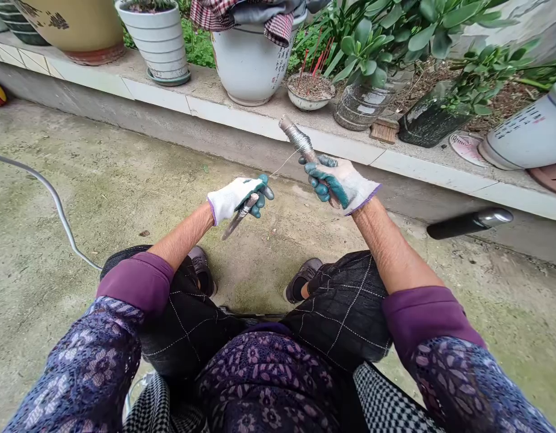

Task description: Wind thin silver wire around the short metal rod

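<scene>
My right hand (334,180), in a white work glove with a green coated palm, is closed around a wooden stick (286,122). Silvery wire (300,141) is coiled in many turns about the stick's upper part. From that coil a thin strand runs down left to my left hand (244,195), which wears a matching glove. The left fingers are wrapped round a shorter stick (235,224) that also has wire wound on it; its lower end pokes out below the palm. Both hands are held in the air over the concrete, with the strand stretched between them.
A tiled ledge (169,99) crosses ahead, bearing a white pot (255,63), a ribbed planter (156,42), a bowl with red sticks (310,90) and a brush (384,130). A black cylinder (470,223) lies by its foot. A grey hose (56,198) curves along the left.
</scene>
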`<state>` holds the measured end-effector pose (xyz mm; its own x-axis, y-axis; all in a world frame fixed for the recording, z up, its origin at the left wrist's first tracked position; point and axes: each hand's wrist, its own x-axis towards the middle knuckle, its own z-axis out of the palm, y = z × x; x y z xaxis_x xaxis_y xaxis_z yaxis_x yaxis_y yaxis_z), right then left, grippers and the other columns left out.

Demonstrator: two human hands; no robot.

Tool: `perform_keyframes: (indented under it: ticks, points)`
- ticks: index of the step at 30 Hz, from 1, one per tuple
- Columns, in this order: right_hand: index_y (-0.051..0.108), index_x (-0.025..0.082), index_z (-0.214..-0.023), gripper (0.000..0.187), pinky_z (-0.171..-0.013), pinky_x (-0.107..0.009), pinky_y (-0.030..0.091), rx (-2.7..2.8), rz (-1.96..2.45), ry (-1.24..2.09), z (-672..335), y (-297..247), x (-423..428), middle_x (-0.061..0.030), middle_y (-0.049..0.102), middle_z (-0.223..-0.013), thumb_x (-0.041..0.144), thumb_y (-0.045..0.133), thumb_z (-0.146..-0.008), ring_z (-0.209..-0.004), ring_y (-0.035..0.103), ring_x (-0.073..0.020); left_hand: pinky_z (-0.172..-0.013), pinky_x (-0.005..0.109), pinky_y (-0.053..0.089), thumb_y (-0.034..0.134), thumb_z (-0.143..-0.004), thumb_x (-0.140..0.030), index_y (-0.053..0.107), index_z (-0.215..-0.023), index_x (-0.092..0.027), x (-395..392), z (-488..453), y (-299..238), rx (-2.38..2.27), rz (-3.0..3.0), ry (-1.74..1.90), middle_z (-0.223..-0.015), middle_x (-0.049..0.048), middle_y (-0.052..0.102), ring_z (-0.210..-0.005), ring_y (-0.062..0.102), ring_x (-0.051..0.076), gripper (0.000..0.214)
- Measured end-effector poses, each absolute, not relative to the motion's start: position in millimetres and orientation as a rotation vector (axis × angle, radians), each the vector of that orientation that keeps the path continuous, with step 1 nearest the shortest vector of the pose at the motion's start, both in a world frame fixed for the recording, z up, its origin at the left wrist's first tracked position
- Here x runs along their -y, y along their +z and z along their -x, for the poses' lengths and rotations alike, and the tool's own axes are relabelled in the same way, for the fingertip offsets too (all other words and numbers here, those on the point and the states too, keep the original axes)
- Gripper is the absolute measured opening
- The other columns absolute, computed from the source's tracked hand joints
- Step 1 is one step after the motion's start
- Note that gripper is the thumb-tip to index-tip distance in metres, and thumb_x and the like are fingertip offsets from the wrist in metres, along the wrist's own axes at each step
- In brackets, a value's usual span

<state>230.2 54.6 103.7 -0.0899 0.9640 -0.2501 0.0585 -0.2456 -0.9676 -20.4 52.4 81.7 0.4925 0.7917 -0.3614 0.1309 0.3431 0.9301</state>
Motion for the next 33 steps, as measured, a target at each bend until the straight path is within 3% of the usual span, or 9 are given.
perform_keyframes:
  ticks: [4,9,15,22,26,33]
  points:
    - [0.064,0.018,-0.111,0.033,-0.033,-0.016,0.028,1.170,1.363,1.436,-236,103,-57,0.0074,0.050,-0.061,0.026,0.075,-0.081,-0.041,0.038,-0.0051,-0.065,0.030,0.057,0.062,-0.095,-0.039,0.068,-0.086,-0.012,-50,24,89,-0.932,-1.201,0.572,-0.058,-0.0014,0.054,-0.050,0.051,0.010,0.029]
    - [0.065,0.017,-0.104,0.032,-0.031,-0.016,0.030,1.184,1.379,1.430,-234,101,-57,0.0070,0.051,-0.061,0.026,0.078,-0.076,-0.041,0.038,-0.0050,-0.070,0.036,0.059,0.069,-0.083,-0.023,0.069,-0.092,-0.007,-52,27,89,-0.853,-1.251,0.562,-0.064,0.0032,0.063,-0.058,0.061,0.015,0.018]
    - [0.066,0.017,-0.102,0.031,-0.031,-0.016,0.030,1.207,1.392,1.441,-229,100,-56,0.0068,0.052,-0.060,0.025,0.080,-0.076,-0.040,0.038,-0.0049,-0.068,0.034,0.061,0.073,-0.083,-0.023,0.069,-0.100,-0.009,-58,26,84,-0.886,-1.137,0.681,-0.057,-0.0035,0.057,-0.048,0.051,0.008,0.022]
    - [0.067,0.016,-0.107,0.030,-0.032,-0.015,0.032,1.248,1.404,1.457,-225,103,-52,0.0067,0.051,-0.057,0.024,0.077,-0.080,-0.040,0.039,-0.0056,-0.040,0.020,0.042,0.066,-0.088,-0.025,0.070,-0.105,-0.012,-57,27,84,-0.987,-1.157,0.632,-0.051,-0.0075,0.047,-0.035,0.033,0.005,0.021]
    - [0.067,0.013,-0.112,0.034,-0.031,-0.017,0.031,1.415,1.349,1.574,-221,108,-43,0.0069,0.049,-0.055,0.024,0.074,-0.080,-0.039,0.037,-0.0061,-0.038,0.020,0.037,0.064,-0.088,-0.022,0.072,-0.104,-0.014,-56,25,76,-1.061,-1.180,0.547,-0.051,-0.0071,0.048,-0.034,0.031,0.005,0.020]
    - [0.073,0.016,-0.108,0.040,-0.036,-0.019,0.032,2.038,1.531,1.689,-229,109,-38,0.0037,0.055,-0.059,0.036,0.080,-0.075,-0.042,0.042,-0.0067,-0.039,0.020,0.032,0.065,-0.079,-0.010,0.073,-0.084,-0.012,-63,30,92,-1.256,-1.443,0.457,-0.056,-0.0021,0.058,-0.039,0.044,0.007,0.009]
